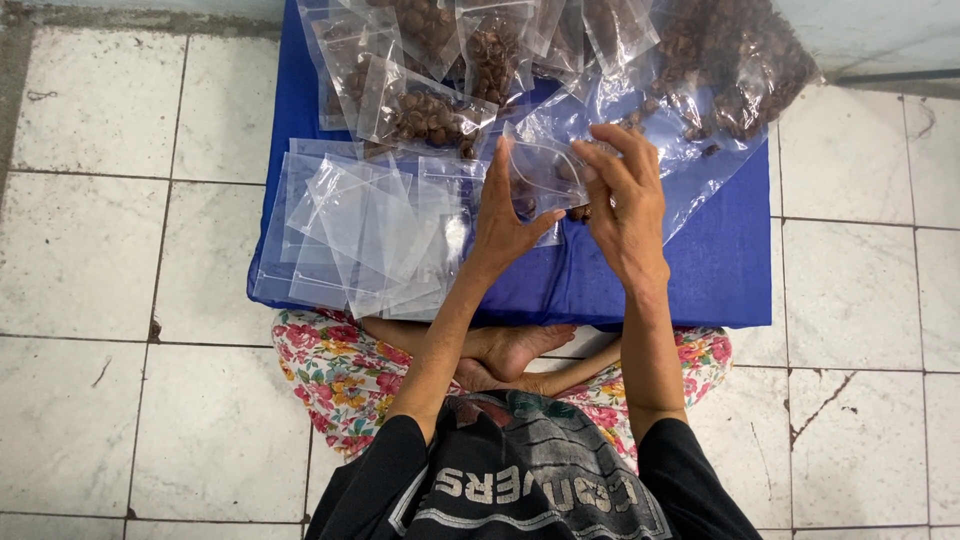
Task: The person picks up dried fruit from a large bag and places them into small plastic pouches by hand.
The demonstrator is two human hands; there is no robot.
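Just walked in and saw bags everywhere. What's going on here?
A person sits cross-legged on the tiled floor at a blue cushion. The left hand and right hand hold a small clear bag between them. Empty bags lie piled to the left; filled bags of brown pieces lie farther back, beside a big open bag.

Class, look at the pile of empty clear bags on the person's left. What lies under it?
The pile of empty clear bags rests on a blue cushion, which shows through the plastic and around its edges. Whether anything else lies beneath the overlapping bags cannot be seen.
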